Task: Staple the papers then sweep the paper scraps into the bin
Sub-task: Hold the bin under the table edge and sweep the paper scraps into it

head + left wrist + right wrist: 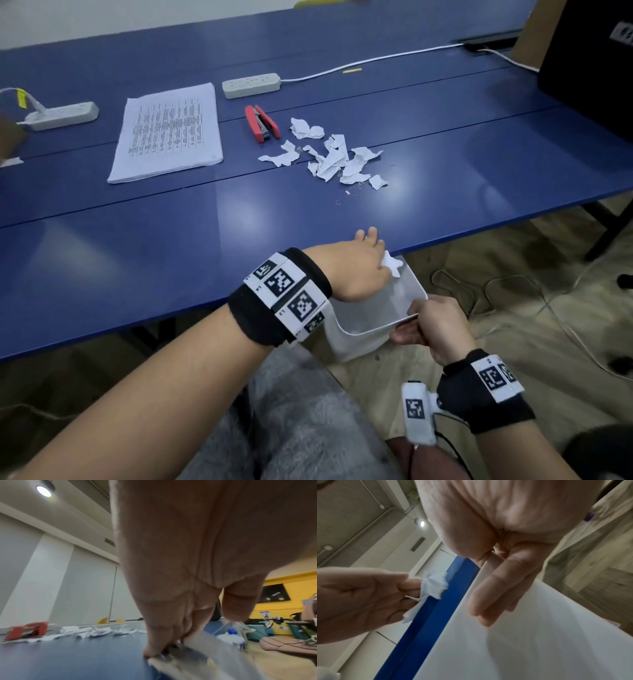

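My left hand (371, 246) lies at the near edge of the blue table (171, 260), fingers straight and pointing down, pushing a white paper scrap (392, 264) over the edge. Just below the edge is a white bin (380, 308), tilted, with my right hand (416, 320) gripping its rim. The right wrist view shows the scrap (435, 586) at the left hand's fingertips (409, 582) and my right fingers (494, 596) against the bin wall (522, 642). A pile of torn scraps (332, 154) lies mid-table beside a red stapler (262, 123). The stack of papers (168, 132) lies further left.
Two white power strips (61, 115) (251, 85) with cables lie along the back of the table. Loose staples (356, 192) are scattered near the scraps. A black object (589, 68) stands at the right. Cables (496, 291) run over the floor beneath.
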{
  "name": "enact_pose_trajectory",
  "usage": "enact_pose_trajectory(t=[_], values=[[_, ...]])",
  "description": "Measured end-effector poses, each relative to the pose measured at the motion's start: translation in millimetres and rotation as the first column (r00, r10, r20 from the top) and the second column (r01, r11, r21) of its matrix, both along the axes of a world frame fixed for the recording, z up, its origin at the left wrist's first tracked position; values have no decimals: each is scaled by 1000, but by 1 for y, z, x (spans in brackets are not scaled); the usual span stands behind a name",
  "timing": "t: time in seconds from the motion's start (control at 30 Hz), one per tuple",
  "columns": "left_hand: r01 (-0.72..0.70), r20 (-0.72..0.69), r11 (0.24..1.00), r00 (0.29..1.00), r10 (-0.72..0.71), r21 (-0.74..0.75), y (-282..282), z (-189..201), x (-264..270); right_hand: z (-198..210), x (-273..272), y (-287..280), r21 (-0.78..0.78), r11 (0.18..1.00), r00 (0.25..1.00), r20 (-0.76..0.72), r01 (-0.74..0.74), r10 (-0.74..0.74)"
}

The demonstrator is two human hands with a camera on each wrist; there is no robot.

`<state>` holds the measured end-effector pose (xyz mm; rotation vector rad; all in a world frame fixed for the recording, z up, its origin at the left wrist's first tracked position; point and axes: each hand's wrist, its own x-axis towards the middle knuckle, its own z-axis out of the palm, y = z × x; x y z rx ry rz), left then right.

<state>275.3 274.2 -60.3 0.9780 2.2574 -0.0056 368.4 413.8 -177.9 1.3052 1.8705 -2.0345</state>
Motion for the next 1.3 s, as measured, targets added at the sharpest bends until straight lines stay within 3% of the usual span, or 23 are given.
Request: enact_pose_trajectory(t=[0.17,0.27,0.53,0.77,1.07,1.2,1.3], values=[[-52,-119,998,991,54,23,12,13,-8,-1,2,0,-15,1000,1000,-6,1,-2],[-19,-195,1000,981,23,20,21,19,-35,-2,2,2,-10,1000,1000,0,5,-5],[-149,-389,984,905,174,93,54,12,-110,2,-1,6,1,1000,1000,15,13,-13],[-112,-361,994,927,99,-13,60,-8,-124,-1,-2,13,28,1000,1000,11,9,-9],[19,-209,1000,978,-21,-12,29,3,-65,-2,-6,18,23,1000,1000,-11,-5,5],[55,-374,994,927,-17,92,36,19,-70,-8,-5,19,18,1000,1000,6,-6,6],[-7,-396,985,915,76,171,57,19,-92,-11,-3,18,19,1000,1000,20,-7,6]])
